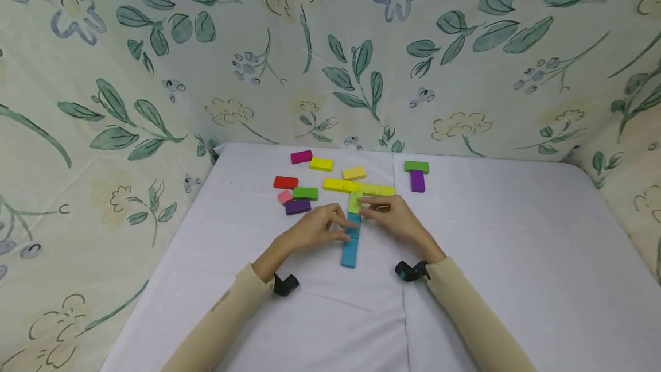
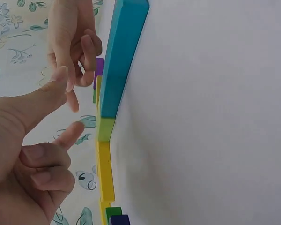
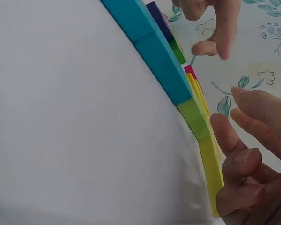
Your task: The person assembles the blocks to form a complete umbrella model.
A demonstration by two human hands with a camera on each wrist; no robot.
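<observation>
On the white cloth, wooden-looking blocks form a T. Two blue blocks [image 1: 349, 254] lie end to end as its stem, a light green block [image 1: 354, 204] continues it, and a yellow block [image 1: 338, 185] and a yellow-green block [image 1: 381, 190] make the crossbar. My left hand [image 1: 314, 227] hovers over the blue stem from the left, thumb and fingers apart. From the right, my right hand [image 1: 396, 217] reaches beside the light green block, its fingers loosely bent. Both wrist views show nothing between the fingers of the left hand [image 2: 42, 140] or the right hand [image 3: 253, 150].
Left of the T lie loose blocks, among them a red block [image 1: 286, 182], a green block [image 1: 306, 193], a dark purple block [image 1: 298, 206] and a small pink block [image 1: 284, 197]. Behind right, a green block [image 1: 416, 166] touches a purple block [image 1: 418, 181]. Floral fabric [image 1: 310, 85] hangs behind.
</observation>
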